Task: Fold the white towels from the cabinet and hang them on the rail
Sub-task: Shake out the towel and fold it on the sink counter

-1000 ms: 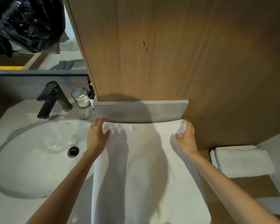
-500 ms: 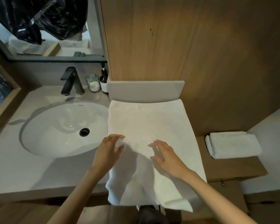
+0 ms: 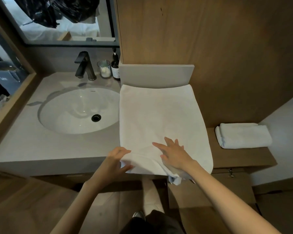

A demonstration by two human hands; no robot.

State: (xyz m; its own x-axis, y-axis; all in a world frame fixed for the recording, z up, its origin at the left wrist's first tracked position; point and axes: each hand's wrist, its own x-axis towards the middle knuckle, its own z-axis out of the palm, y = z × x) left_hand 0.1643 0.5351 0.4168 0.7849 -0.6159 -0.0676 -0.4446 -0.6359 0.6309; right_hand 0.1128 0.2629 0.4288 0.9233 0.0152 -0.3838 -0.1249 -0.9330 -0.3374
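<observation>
Right of sink (image 3: pixel 66 115), flat on counter (image 3: pixel 24 146): towel (image 3: pixel 161 119). Left hand (image 3: pixel 115 162) at its near left corner, fingers (image 3: pixel 121 151) curled, pinching the edge; right hand (image 3: pixel 174 154) flat on top, fingers straight and spread, holding nothing. Behind sink, bottle (image 3: pixel 115 68) — label too small to read. Half a second back, both hands flat mid-towel, near end hanging lower — now gathered at the front. Further right of sink, folded towel (image 3: pixel 242 135).

Counter (image 3: pixel 20 149) left of the sink (image 3: pixel 69 119) lies open; faucet (image 3: pixel 85 68), glass (image 3: pixel 105 70) and bottle (image 3: pixel 115 67) block the back, the towel (image 3: pixel 159 115) the right.
</observation>
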